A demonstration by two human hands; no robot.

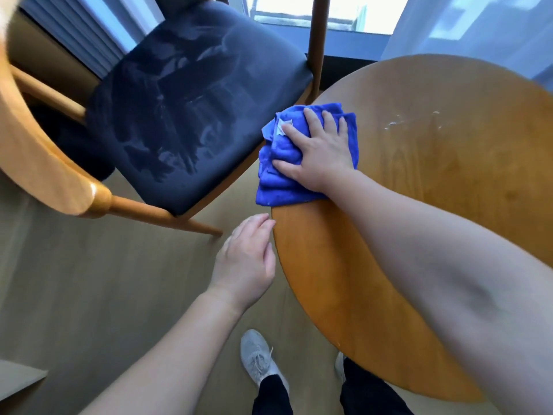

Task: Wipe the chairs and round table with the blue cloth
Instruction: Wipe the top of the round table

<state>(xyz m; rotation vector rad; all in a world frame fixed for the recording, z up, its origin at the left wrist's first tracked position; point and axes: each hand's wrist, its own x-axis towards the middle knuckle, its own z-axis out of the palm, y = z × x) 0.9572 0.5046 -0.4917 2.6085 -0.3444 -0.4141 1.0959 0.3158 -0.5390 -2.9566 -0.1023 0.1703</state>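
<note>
The blue cloth (275,181) lies bunched on the left edge of the round wooden table (434,181), partly hanging over the rim. My right hand (317,151) presses flat on top of it, fingers spread. My left hand (248,259) hovers beside the table's rim lower down, fingers loosely together, holding nothing. A wooden chair with a dark padded seat (191,103) stands to the left of the table; its seat shows damp wipe streaks. Its curved backrest (39,151) is at the far left.
Whitish smears (398,122) mark the tabletop to the right of the cloth. A window and a sheer curtain (466,28) are behind the table. My feet in grey shoes (260,357) stand on the wood floor below, close to the table.
</note>
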